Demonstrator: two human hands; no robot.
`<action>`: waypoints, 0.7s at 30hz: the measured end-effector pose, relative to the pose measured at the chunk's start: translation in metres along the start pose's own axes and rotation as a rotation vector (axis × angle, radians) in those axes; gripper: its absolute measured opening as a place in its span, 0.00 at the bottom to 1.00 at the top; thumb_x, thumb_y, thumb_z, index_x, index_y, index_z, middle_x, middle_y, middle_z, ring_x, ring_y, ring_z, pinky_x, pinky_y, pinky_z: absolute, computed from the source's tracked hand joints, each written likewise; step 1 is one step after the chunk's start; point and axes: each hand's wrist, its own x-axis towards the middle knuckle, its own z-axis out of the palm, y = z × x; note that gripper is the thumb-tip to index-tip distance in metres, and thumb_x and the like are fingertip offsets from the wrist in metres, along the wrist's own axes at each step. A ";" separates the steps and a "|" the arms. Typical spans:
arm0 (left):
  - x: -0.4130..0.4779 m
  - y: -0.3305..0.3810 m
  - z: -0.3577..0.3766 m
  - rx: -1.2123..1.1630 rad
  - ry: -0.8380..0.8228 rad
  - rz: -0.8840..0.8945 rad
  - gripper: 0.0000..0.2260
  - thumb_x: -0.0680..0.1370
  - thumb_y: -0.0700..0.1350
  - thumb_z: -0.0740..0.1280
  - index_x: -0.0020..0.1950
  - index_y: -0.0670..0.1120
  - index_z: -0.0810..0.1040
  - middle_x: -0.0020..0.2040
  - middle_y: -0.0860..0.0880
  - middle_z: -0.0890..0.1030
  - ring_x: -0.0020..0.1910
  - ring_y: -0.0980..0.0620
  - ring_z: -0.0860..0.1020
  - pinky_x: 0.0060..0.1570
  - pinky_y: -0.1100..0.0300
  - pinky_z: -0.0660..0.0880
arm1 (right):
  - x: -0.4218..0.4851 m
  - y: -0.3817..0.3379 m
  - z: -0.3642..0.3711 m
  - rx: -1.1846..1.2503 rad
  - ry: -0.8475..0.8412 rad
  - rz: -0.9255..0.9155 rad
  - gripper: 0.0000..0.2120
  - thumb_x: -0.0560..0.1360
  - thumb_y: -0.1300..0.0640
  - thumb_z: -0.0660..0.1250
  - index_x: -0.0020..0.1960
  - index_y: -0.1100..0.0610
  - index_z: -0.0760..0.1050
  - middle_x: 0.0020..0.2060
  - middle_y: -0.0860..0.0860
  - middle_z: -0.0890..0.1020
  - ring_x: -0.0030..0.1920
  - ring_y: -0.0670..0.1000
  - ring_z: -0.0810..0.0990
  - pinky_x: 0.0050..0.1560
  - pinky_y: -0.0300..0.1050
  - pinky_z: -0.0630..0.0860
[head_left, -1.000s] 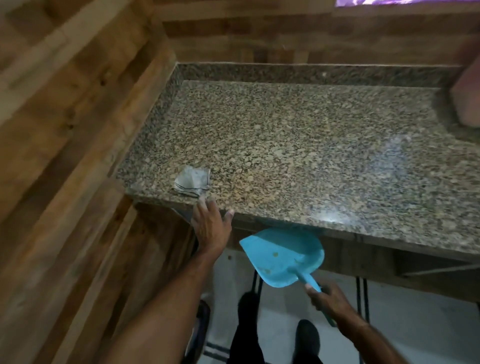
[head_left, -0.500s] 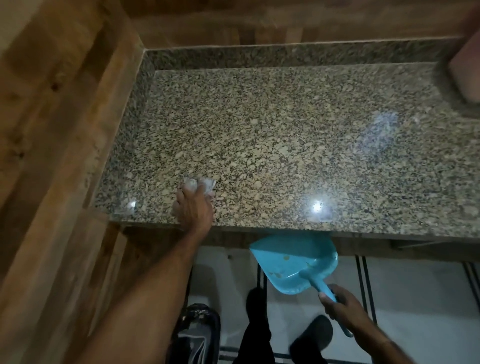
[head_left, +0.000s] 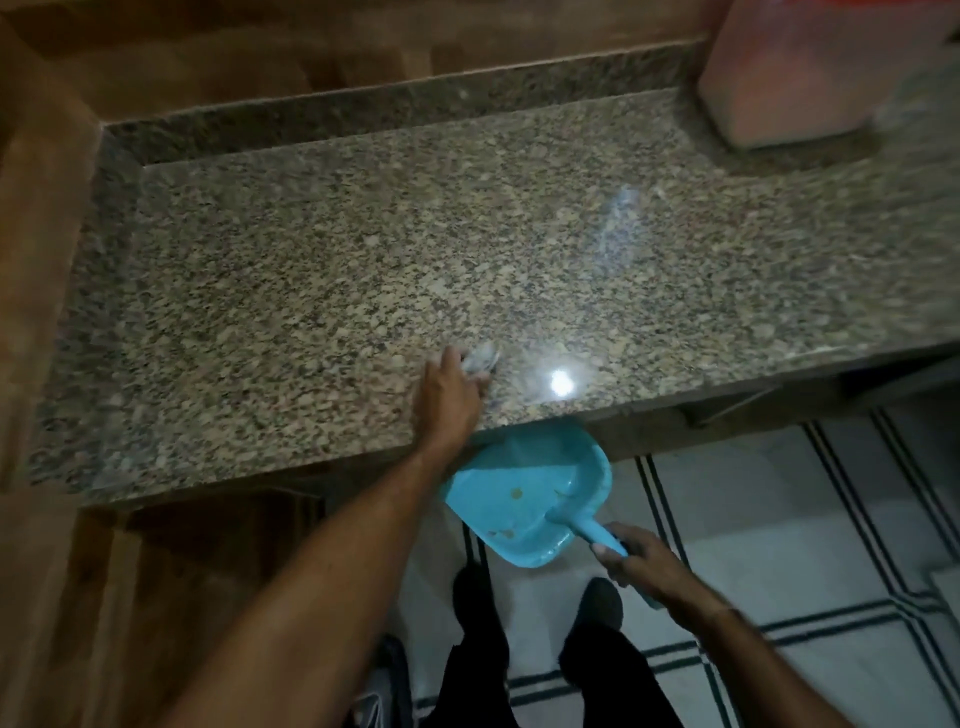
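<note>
A speckled granite counter (head_left: 363, 249) fills the middle of the head view. My left hand (head_left: 449, 397) lies on it near the front edge, over a crumpled white scrap of paper (head_left: 482, 358) that shows past my fingertips; the blur hides whether my fingers curl round it. My right hand (head_left: 631, 558) grips the handle of a light blue dustpan (head_left: 524, 499). The pan is held just below the counter's front edge, to the right of my left wrist, with a few crumbs inside.
Wood-panelled walls (head_left: 47, 260) close the counter's left and back sides. A pinkish box (head_left: 810, 67) stands at the back right of the counter. Below are white floor tiles with dark lines (head_left: 779, 519) and my dark shoes (head_left: 597, 603).
My left hand reached the paper scrap, covered it and slid it to the right along the counter's front edge, toward the dustpan. The dustpan stays under the edge in my right hand.
</note>
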 end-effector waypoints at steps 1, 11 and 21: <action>0.004 0.010 0.000 -0.033 0.023 -0.004 0.15 0.80 0.53 0.65 0.66 0.54 0.70 0.62 0.44 0.75 0.53 0.45 0.78 0.48 0.44 0.82 | -0.004 0.006 -0.008 0.005 0.023 0.003 0.04 0.81 0.53 0.68 0.49 0.51 0.81 0.38 0.46 0.81 0.39 0.45 0.79 0.38 0.35 0.76; -0.035 0.061 0.056 0.155 0.266 -0.348 0.20 0.83 0.50 0.64 0.72 0.44 0.69 0.71 0.38 0.74 0.70 0.35 0.72 0.70 0.38 0.65 | -0.021 0.074 -0.095 0.198 0.240 0.010 0.02 0.81 0.54 0.68 0.51 0.50 0.80 0.37 0.47 0.80 0.38 0.47 0.78 0.38 0.38 0.76; -0.030 0.191 0.109 0.012 0.246 -0.308 0.14 0.85 0.52 0.59 0.65 0.45 0.73 0.62 0.39 0.76 0.57 0.38 0.78 0.58 0.40 0.78 | -0.037 0.107 -0.198 0.209 0.268 0.042 0.05 0.82 0.57 0.67 0.51 0.58 0.79 0.37 0.52 0.78 0.37 0.49 0.77 0.39 0.43 0.74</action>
